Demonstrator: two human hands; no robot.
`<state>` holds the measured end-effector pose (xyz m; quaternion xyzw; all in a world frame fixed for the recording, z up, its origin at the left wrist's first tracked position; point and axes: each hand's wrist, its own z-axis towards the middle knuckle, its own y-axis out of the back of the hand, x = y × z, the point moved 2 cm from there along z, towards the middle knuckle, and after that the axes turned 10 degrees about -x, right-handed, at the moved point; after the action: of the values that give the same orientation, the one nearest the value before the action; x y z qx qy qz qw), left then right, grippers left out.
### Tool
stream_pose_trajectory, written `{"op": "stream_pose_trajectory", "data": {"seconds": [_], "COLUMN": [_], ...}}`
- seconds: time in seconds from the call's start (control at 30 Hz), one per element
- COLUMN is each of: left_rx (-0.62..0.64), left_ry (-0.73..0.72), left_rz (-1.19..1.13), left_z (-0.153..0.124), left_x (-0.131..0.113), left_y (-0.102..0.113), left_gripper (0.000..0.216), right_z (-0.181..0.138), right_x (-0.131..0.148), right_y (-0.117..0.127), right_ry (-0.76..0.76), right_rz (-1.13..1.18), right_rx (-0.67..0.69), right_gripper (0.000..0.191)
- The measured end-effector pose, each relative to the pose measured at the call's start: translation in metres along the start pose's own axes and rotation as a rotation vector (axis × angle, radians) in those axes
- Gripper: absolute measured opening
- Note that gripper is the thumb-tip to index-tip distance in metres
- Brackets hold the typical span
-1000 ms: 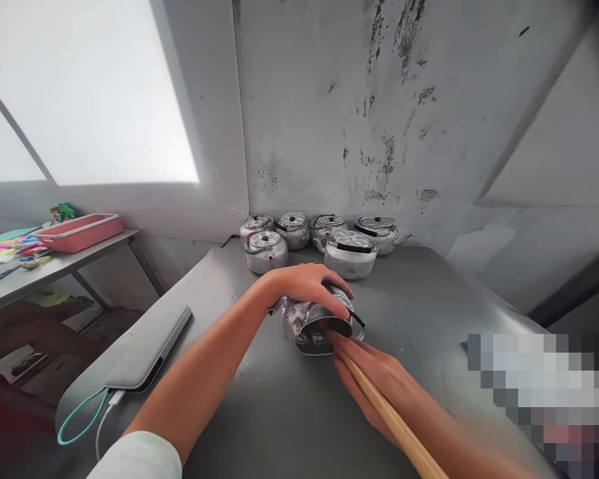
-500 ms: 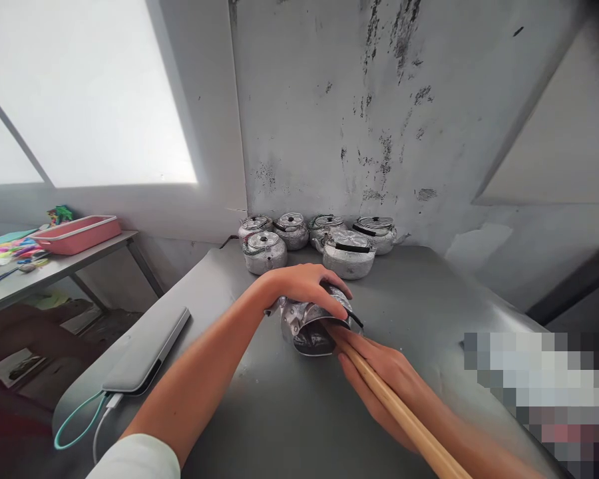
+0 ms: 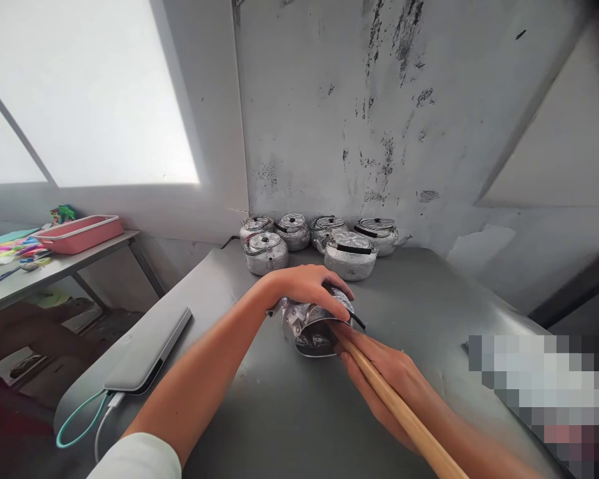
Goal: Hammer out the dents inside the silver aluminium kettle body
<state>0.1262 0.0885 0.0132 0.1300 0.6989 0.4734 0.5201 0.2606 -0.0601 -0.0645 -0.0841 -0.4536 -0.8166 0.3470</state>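
A small silver metal kettle [image 3: 292, 329] lies tipped on the grey table, its round opening facing me and its black handle to the right. My left hand [image 3: 312, 286] is wrapped over the kettle's upper side, thumb near the rim. A long wooden stick [image 3: 404, 416] runs from the lower right up into the opening. My right hand [image 3: 379, 362] grips the stick close to the rim. The stick's far end is hidden inside the kettle.
Several silver kettles [image 3: 350, 256] stand at the table's [image 3: 279, 426] far end by the stained wall. A grey power bank [image 3: 147, 356] with cables lies at left. Beyond it, a side table holds a pink basket [image 3: 82, 237]. A pixelated patch [image 3: 544, 379] covers the right.
The view has shifted very slightly. Both hands, the kettle and the stick keep nearly the same positions.
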Motion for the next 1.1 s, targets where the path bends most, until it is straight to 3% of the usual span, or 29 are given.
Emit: {"op": "stream_pose_trajectory", "data": {"seconds": [0.1,0.33,0.53,0.67,0.83,1.1], "left_rx": [0.004,-0.008,-0.06,-0.057,-0.035,-0.039], "left_ry": [0.008,0.015,0.033,0.027,0.023,0.002], "left_rz": [-0.002,0.026,0.07,0.066,0.039,0.04], "left_z": [0.0,0.001,0.002,0.002,0.001,0.001], "left_x": [0.0,-0.001,-0.002,-0.002,-0.002,0.001], "left_y": [0.0,-0.002,-0.005,-0.005,-0.004,-0.003], "left_gripper": [0.057,0.057,0.059,0.059,0.057,0.057], "right_z": [-0.001,-0.001,-0.002,0.0,0.001,-0.006], "right_x": [-0.003,-0.005,0.002,0.005,0.002,0.0], "right_y": [-0.005,-0.008,-0.005,-0.005,-0.01,-0.015], "right_ry": [0.019,0.05,-0.012,0.034,0.121,0.097], "right_rz": [-0.003,0.003,-0.005,-0.063,-0.118,-0.114], "right_rx": [0.049,0.022,0.122,0.182,0.136,0.093], "right_gripper": [0.041,0.041,0.033,0.024,0.03,0.036]}}
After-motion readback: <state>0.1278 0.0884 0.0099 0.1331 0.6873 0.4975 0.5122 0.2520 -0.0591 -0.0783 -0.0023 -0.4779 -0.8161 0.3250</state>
